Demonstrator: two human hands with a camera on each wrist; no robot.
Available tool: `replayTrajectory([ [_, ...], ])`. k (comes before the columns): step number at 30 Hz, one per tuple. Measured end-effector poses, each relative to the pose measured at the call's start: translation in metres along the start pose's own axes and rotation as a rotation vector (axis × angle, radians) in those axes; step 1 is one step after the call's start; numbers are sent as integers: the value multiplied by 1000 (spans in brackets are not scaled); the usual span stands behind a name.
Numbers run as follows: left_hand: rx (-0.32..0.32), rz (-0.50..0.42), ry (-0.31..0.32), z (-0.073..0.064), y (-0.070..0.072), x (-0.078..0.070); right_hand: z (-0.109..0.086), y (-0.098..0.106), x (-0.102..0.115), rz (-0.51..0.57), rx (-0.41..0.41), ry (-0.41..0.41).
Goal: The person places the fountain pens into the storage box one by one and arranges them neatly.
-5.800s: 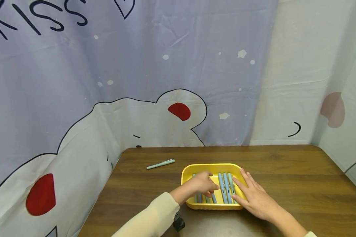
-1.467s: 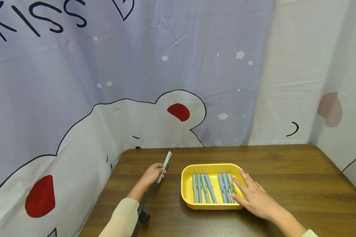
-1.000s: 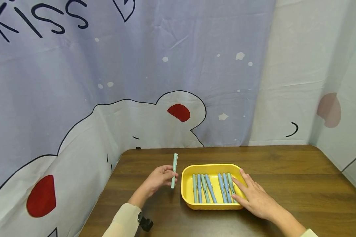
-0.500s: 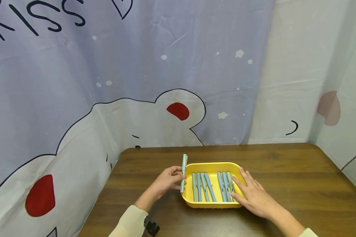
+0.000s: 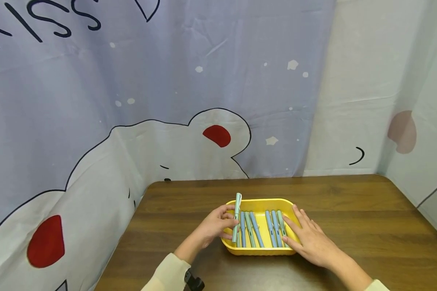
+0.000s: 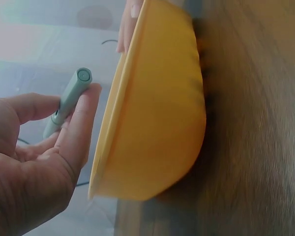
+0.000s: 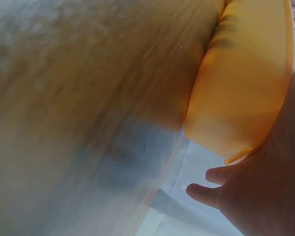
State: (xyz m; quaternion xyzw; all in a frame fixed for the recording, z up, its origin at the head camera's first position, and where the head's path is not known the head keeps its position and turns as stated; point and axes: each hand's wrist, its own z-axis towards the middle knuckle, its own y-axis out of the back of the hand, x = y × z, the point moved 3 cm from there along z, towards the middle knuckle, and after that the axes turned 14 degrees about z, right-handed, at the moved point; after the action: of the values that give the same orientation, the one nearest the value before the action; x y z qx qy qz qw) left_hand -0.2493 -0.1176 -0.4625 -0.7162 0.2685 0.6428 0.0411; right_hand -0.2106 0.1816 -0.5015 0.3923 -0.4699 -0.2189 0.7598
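My left hand (image 5: 216,225) pinches a pale green pen (image 5: 237,216) between thumb and fingers, above the left end of a yellow tray (image 5: 260,251). In the left wrist view the pen (image 6: 71,98) points one end at the camera, and the tray's outer wall (image 6: 157,103) stands beside the fingers. Inside the tray lie blue and green capped pens in two groups: one at the left, partly hidden by the held pen, and one of three pens (image 5: 274,228) at the right. My right hand (image 5: 313,240) rests on the tray's right rim with fingers spread and fairly straight.
The tray stands on a brown wooden table (image 5: 349,218). Behind it hangs a printed curtain (image 5: 276,89) with cartoon figures. A black wrist device (image 5: 194,280) sits at my left sleeve.
My left hand let go inside the tray, picked the pale green pen off the table at the left, turned it lengthwise and carried it right over the tray. The right hand has stayed put.
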Motion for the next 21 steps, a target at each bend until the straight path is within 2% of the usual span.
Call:
replayTrajectory([
  [8, 15, -28, 8, 4, -18, -3, 0, 0, 2, 14, 7, -8],
  [15, 21, -57, 43, 12, -32, -3, 0, 0, 1, 14, 17, -14],
  [21, 42, -44, 54, 19, -43, -5, 0, 1, 1, 11, 9, -12],
])
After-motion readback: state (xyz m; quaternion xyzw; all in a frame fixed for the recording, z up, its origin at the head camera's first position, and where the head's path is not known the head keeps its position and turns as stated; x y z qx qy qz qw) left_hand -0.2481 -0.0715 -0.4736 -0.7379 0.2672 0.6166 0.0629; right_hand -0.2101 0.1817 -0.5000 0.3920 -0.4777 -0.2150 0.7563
